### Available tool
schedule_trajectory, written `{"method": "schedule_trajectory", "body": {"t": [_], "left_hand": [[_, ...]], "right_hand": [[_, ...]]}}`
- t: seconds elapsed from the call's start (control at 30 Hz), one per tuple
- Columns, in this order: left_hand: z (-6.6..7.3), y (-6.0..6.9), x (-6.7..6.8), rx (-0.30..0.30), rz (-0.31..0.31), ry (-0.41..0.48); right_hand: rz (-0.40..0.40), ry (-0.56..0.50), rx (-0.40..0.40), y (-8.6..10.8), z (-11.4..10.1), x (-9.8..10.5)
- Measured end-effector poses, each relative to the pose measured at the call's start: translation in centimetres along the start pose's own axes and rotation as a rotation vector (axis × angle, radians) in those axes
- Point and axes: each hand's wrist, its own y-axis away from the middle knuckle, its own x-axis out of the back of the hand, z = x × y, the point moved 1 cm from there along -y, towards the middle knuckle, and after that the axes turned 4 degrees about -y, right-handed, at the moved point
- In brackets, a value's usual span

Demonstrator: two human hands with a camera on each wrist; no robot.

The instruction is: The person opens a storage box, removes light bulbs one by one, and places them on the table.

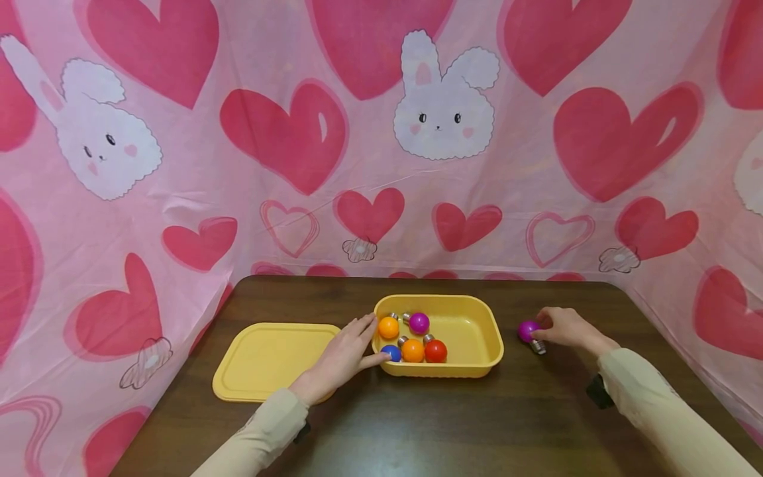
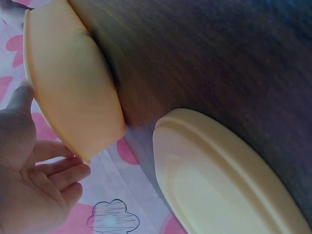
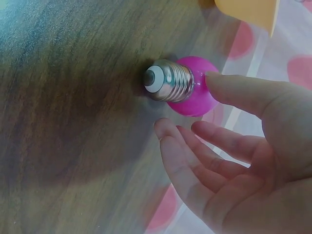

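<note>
In the head view, a rounded yellow plastic box (image 1: 444, 372) stands on the dark wood-grain counter (image 1: 417, 424), five glossy coloured bulbs (image 1: 436, 351) inside it and a flat yellow plastic lid (image 1: 271, 358) to its left; the left hand (image 1: 342, 348) rests at the box's left rim; right of the box, the right hand (image 1: 566, 328) reaches a loose, round purple bulb (image 1: 528, 330), so the step in hand seems to be picking it up; the left wrist view shows fingers touching the rim, that grip clenched round nothing; the right wrist view shows the loose bulb on the counter, shiny, its threaded silver base tipped white and dark; the thumb meets its globe, the other fingers apart, so this grip looks released; the next move probably calls for closing them round the globe.
</note>
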Motion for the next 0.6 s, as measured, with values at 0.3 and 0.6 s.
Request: {"method": "schedule_trajectory", "body": {"t": [0.3,0.6], "left_hand": [[0.03,-0.03,0.03,-0.005,-0.001,-0.002],[0.1,-0.01,0.08,-0.014,0.007,-0.026]], "right_hand": [[-0.01,-0.019,-0.005,0.15,-0.46,-0.11],[-0.026,-0.054,-0.026,0.3,-0.7,-0.3]]}}
